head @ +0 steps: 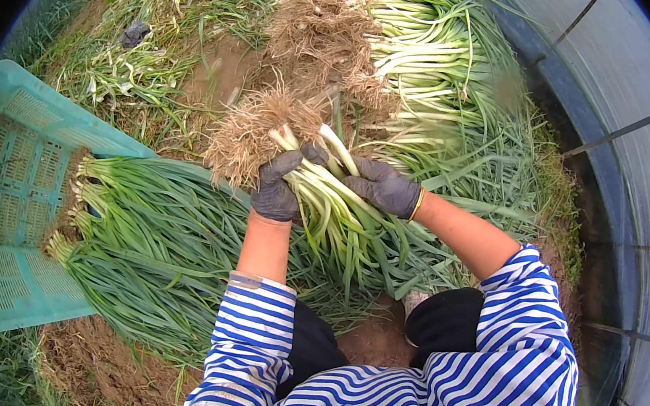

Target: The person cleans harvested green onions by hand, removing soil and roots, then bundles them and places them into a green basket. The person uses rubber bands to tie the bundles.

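Observation:
My left hand, in a dark grey glove, grips a bunch of leek-like allium greens just below the roots. The bunch's dry, tangled roots point up and away from me, while its leaves hang towards my knees. My right hand, gloved the same way, has its thumb and fingers closed around a thick white stem at the bunch's right side. Its fingertips are partly hidden by the stems. Beyond my right hand lies a large pile of similar greens, roots to the left.
At the left, a green plastic crate lies with its opening towards me. Bundled greens extend out of it onto the ground. Leaf scraps litter the soil ahead. A clear plastic greenhouse wall with bars curves along the right.

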A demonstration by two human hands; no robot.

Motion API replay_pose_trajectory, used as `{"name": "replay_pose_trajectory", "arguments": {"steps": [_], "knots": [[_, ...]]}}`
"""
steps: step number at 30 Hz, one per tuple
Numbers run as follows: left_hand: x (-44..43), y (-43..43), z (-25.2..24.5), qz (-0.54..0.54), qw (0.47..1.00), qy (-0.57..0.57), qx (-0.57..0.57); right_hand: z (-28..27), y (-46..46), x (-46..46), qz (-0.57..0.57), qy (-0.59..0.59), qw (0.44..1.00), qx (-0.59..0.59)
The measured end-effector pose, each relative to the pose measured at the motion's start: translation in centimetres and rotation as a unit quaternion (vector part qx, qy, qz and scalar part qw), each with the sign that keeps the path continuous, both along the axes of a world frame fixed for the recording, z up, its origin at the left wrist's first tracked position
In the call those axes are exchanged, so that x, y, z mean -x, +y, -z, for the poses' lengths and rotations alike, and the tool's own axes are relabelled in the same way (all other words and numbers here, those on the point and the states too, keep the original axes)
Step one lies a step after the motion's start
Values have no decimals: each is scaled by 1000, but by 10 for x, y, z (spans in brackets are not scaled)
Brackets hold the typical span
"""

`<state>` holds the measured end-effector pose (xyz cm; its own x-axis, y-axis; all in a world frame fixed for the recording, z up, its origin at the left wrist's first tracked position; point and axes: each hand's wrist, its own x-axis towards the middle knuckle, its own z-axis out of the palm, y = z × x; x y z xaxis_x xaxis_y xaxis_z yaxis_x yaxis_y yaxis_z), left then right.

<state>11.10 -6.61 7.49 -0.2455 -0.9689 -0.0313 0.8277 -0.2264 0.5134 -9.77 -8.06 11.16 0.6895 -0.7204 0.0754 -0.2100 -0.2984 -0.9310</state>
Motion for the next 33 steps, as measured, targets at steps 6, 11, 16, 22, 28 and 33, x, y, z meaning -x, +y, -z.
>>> {"name": "replay_pose_trajectory", "arguments": {"steps": [6, 11, 16, 22, 28, 33], "knots": [[5, 4, -10, -7, 998, 44, 47, -9, 2, -12, 233, 84, 919, 307], [11, 7, -10, -84, 995, -22, 57, -30, 14, -23, 131, 274, 832, 465], [20, 3, -9, -88, 987, -61, 117, -25, 25, -40, 127, 369, 802, 451], [17, 0, -9, -54, 996, -45, 55, -52, 7, -18, -83, 277, 922, 258], [31, -6, -5, -99, 993, -20, 67, -37, -4, -20, 43, -17, 998, 47], [41, 1, -7, -106, 981, -160, 17, -10, -29, -15, -59, 117, 991, -26]]}}
